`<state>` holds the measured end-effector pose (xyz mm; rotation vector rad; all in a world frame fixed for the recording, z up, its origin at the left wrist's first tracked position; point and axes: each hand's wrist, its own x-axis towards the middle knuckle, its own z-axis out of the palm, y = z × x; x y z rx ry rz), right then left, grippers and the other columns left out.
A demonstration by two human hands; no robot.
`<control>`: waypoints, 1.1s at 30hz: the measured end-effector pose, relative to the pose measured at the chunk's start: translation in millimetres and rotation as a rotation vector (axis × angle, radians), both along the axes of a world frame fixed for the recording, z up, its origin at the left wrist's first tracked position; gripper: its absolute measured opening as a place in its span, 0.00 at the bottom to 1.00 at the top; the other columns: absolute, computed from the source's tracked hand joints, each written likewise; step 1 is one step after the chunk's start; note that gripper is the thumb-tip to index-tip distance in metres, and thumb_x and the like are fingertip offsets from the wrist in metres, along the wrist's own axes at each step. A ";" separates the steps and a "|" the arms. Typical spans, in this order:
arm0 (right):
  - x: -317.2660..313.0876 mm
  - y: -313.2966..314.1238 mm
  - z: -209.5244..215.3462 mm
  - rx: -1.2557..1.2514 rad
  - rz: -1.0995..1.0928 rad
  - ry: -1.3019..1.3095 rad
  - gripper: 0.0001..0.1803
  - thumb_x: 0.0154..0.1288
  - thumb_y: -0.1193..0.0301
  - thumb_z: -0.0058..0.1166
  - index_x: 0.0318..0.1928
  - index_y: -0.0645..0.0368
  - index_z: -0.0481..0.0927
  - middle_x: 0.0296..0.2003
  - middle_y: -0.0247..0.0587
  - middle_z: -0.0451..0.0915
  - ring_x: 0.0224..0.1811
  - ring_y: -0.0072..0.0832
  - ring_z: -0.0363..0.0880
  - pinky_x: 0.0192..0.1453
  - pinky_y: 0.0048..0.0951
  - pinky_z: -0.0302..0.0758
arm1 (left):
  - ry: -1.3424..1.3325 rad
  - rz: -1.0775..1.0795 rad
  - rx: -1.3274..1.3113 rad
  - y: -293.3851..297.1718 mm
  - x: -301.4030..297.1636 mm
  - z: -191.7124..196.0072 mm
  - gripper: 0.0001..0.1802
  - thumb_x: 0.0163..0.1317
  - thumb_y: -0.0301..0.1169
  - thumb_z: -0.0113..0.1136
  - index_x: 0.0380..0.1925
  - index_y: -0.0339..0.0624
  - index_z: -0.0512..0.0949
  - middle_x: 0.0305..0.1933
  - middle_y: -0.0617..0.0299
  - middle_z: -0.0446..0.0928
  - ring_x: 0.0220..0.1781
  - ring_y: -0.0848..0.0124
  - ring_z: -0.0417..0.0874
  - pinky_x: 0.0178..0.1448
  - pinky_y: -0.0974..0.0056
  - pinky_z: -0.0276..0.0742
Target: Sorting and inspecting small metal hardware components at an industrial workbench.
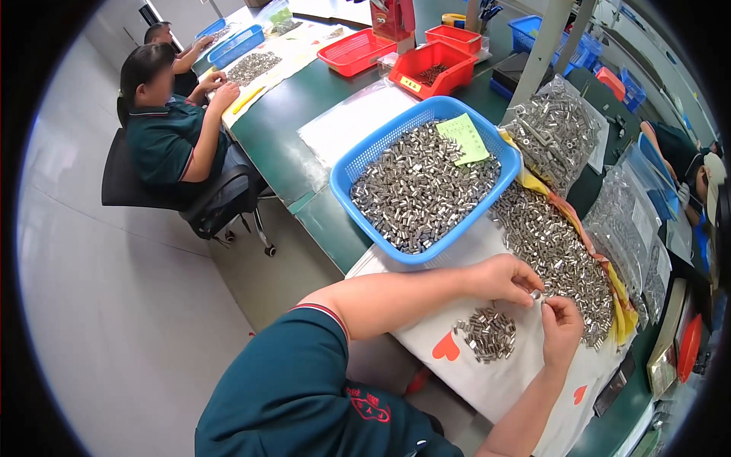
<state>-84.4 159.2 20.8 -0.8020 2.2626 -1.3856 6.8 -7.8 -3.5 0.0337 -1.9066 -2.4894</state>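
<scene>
Above the white cloth (426, 335) my two hands are close together. Between the fingertips of my left hand (502, 279) is a small shiny metal sleeve (535, 295). My right hand (562, 326) is pinched closed just beside that piece; what its fingertips hold, if anything, is too small to make out. Below my left hand lies a small heap of metal sleeves (489, 335). A much larger pile of the same sleeves (552, 251) spreads beyond my hands, edged by a rolled yellow and red cloth (601, 263).
A blue basket (352, 199) full of sleeves, with a green paper slip (464, 139) on them, stands behind my left forearm. Bags of metal parts (554, 129) lie to the right. Red bins (356, 53) stand farther back. Co-workers (171, 133) sit at the far left.
</scene>
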 end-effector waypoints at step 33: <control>-9.1 -13.0 -25.0 0.150 -0.025 0.472 0.06 0.50 0.73 0.55 0.31 0.58 0.78 0.26 0.40 0.75 0.30 0.35 0.74 0.36 0.31 0.70 | -0.082 -0.316 -0.348 4.5 3.8 17.6 0.18 0.45 0.25 0.67 0.40 0.39 0.78 0.32 0.67 0.78 0.35 0.81 0.76 0.42 0.74 0.73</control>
